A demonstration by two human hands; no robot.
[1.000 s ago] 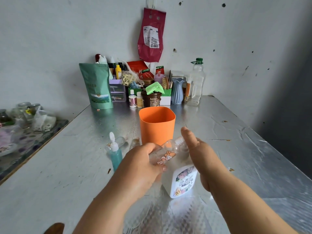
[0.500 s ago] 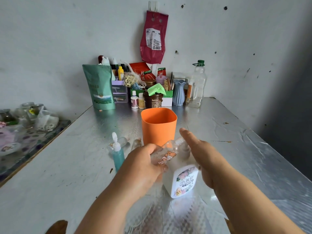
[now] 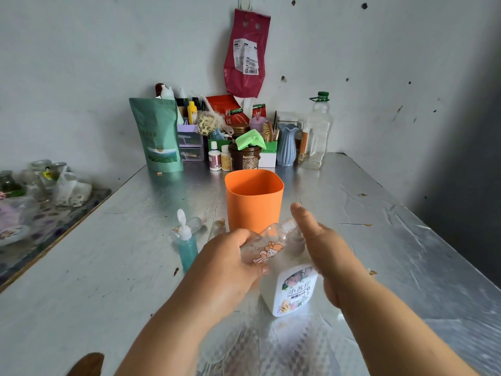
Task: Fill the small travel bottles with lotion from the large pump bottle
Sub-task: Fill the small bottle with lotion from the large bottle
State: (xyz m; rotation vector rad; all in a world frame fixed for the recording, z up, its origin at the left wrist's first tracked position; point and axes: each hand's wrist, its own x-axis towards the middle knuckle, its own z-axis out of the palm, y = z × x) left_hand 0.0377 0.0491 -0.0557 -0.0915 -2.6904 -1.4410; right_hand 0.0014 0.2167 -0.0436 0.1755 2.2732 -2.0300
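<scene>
Two hands of yours meet over the large white bottle (image 3: 294,293), which stands on the foil-covered table (image 3: 108,267) just in front of the orange cup (image 3: 253,202). Your left hand (image 3: 230,267) grips a small clear bottle (image 3: 268,246) with a cartoon sticker, held tilted, its neck up against the top of the large white bottle. Your right hand (image 3: 328,256) lies over that top and hides the pump. One finger (image 3: 301,215) sticks out straight toward the orange cup; whether the others curl round anything cannot be told. Left of your hands a teal bottle (image 3: 188,248) with a white flip cap stands upright. Behind it two more clear bottles (image 3: 195,223) lie on their sides. A blue vase (image 3: 287,145) stands among the clutter at the far wall.
</scene>
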